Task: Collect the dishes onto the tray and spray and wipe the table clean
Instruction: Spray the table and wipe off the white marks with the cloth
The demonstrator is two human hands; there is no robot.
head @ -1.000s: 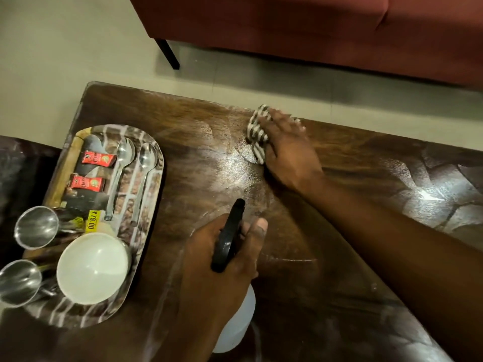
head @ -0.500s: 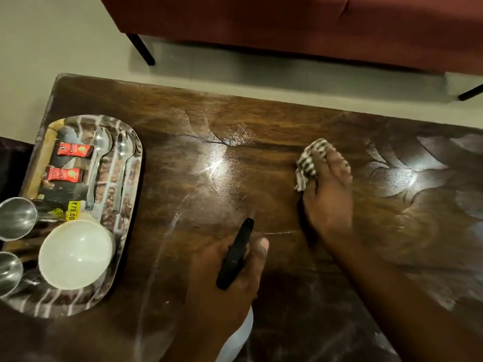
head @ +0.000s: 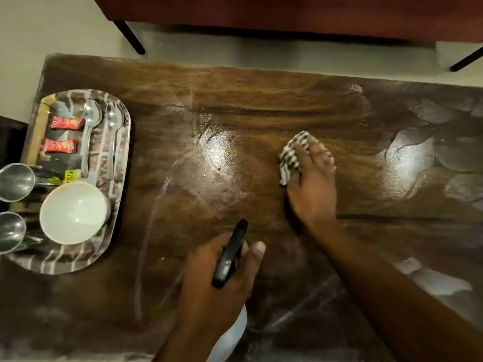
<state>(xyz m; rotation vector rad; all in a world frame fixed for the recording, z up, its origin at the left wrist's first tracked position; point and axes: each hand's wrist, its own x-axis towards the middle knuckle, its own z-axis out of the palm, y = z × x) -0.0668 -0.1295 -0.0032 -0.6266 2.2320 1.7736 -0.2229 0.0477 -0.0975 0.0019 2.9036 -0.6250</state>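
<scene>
Pressing down on the checked cloth [head: 294, 150], the fingers [head: 317, 152] of the right hand [head: 312, 184] lie straight and close together, flat over the bunched fabric, whose left part shows beyond them. Cloth and hand sit right of the worktop's [head: 261, 105] middle, between its far and near edges.

A second ago the cloth was closer to the far edge and nearer the tray end. Since then it has travelled to the right, and over the last half second it has hardly shifted.

The left hand [head: 217, 280] keeps its grip on the spray bottle [head: 230, 254] near the near edge. Its fingers are curled round the neck under the black trigger head, with the thumb raised along the right side. The bottle's pale body shows below the wrist. This grip looks the same as before.

Between the two hands and the tray, wet smears and a bright sheen [head: 222, 152] mark the wood.

The tray [head: 122, 158] rests at the left end of the worktop. It carries a white bowl [head: 74, 212], two spoons [head: 90, 131] lying side by side and two red sachets [head: 66, 123]. Two steel cups [head: 15, 181] stand at its left rim. None of these has moved.

Beyond the far edge lie a pale floor [head: 52, 27] and a dark red sofa [head: 287, 11].
</scene>
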